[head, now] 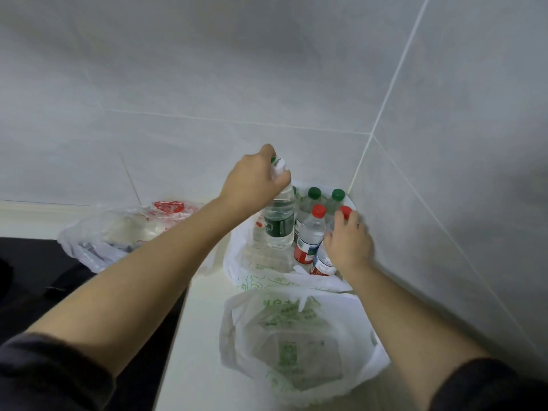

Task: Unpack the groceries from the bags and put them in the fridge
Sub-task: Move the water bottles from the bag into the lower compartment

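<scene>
My left hand (pixel 255 179) grips the neck of a large clear water bottle (pixel 280 223) with a white cap and dark green label, lifted partly out of an open white plastic bag (pixel 252 262) in the tiled corner. My right hand (pixel 350 241) holds a smaller red-capped bottle (pixel 323 262) by its shoulder inside the same bag. A second red-capped bottle (pixel 310 235) stands next to it, and two green-capped bottles (pixel 314 192) stand behind. The fridge is not in view.
A second white bag with green print (pixel 296 336) lies on the white ledge (pixel 192 351) nearer to me. A clear bag with red print (pixel 118 229) sits at the left by the wall. Grey tiled walls (pixel 444 173) close in behind and to the right.
</scene>
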`<state>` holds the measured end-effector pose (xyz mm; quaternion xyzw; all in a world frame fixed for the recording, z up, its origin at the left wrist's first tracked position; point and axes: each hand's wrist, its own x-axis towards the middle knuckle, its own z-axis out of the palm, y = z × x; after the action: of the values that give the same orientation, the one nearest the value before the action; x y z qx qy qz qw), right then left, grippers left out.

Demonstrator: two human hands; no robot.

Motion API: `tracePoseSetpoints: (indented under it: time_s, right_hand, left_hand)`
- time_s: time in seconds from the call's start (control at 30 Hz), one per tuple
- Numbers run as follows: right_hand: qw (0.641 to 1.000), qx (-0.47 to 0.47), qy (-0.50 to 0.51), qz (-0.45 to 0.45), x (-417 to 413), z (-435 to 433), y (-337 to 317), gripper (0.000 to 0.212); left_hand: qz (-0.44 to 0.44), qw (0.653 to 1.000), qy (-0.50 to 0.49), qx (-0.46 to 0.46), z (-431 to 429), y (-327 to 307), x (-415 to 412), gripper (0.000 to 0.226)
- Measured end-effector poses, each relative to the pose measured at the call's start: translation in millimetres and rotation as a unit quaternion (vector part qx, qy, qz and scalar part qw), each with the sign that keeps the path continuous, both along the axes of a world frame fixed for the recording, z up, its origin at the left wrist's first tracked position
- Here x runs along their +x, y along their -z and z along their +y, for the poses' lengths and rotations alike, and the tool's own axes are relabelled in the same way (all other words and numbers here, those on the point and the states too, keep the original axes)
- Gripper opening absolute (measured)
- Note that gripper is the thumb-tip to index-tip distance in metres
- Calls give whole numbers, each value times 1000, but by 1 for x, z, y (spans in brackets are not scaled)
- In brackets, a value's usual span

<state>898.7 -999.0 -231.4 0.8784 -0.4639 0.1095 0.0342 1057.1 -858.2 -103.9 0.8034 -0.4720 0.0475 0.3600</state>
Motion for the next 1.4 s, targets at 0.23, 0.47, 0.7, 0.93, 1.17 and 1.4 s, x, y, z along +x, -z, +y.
tracePoseSetpoints:
  time_s: [0.23, 0.47, 0.7, 0.93, 1.17, 1.4]
  right_hand:
    - [998, 62, 4, -16, -1, 5, -27, 32]
    - [966, 61, -68, -241, 22, 45, -105, 24]
    - [892, 78, -246, -371, 44, 126, -170, 30]
    - [853, 175, -364, -332, 58, 212, -128, 43]
    - [849, 262, -392, -239, 58, 252, -39, 23]
    - [865, 285, -365, -194, 35, 251, 7, 22]
  left_hand:
    - [2, 999, -36, 8, 60, -7, -15, 31]
    - [46, 992, -106, -54, 127, -12, -28, 25]
    - [45, 977, -180, -102, 196, -14, -44, 22]
    - [72, 965, -238, -80, 265, 20, -62, 20]
    - [127, 947, -290, -53, 301, 73, -83, 20]
    - [157, 944, -286, -36, 302, 121, -105, 21]
